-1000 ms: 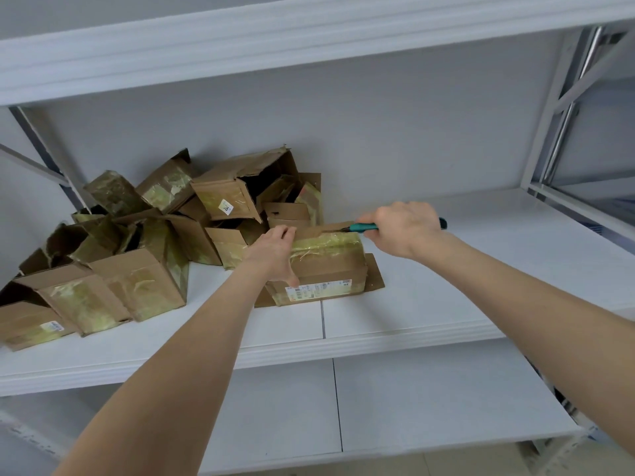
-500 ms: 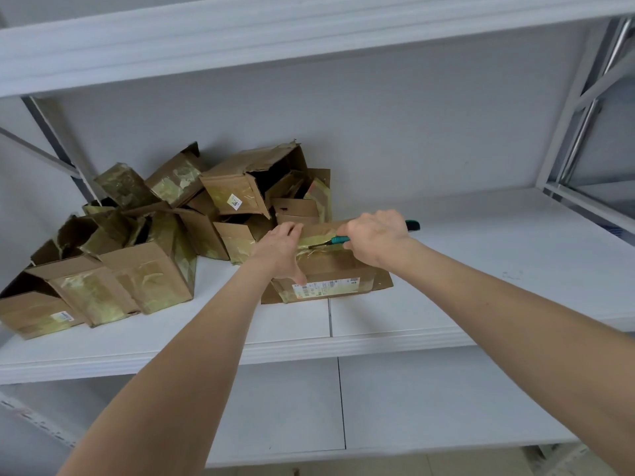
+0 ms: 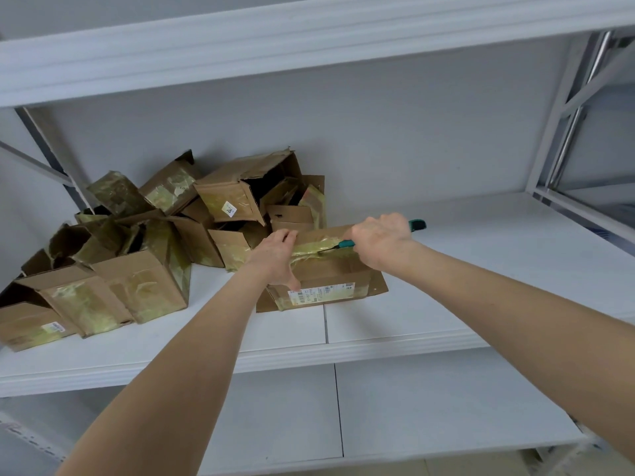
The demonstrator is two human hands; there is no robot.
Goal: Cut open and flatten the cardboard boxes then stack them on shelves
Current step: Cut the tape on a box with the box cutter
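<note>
A brown cardboard box (image 3: 330,276) with yellowish tape and a white label stands on the middle white shelf (image 3: 481,269). My left hand (image 3: 275,259) grips the box's top left corner, thumb down its front. My right hand (image 3: 381,240) grips a teal-handled cutter (image 3: 417,225); its blade tip lies in the tape on the box's top. Just left of the box sits a pile of several torn, taped cardboard boxes (image 3: 144,242).
The shelf runs white and bare to the right of the box. Another shelf (image 3: 429,407) lies below and one (image 3: 309,39) overhead. A grey upright post (image 3: 563,132) stands at the right; the wall is close behind.
My right hand has drawn the cutter leftward along the box's top tape, toward my left hand. My left hand kept its hold on the box. The view shifted slightly.
</note>
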